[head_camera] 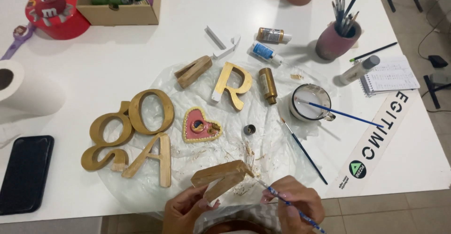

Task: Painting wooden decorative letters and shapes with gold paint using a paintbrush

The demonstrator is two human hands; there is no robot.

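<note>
Six gold-painted wooden letters: five lying on the clear plastic sheet, one held up. One pink heart-shaped plaque. Three small paint bottles lying flat. Two loose blue-handled brushes, plus one in hand.

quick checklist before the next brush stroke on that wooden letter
1. Wooden letter gripped: ok, left hand holds it from below.
2. Brush in right hand: ok, bristle end meets the letter's corner.
3. Paint loaded on the bristles: cannot tell.
4. Plastic sheet under the work: ok, it covers the table here.
5. Gold paint bottle ready: not ok, it lies on its side, its cap off.
6. Painted letters out of the way: ok, they lie apart to the left.
</note>
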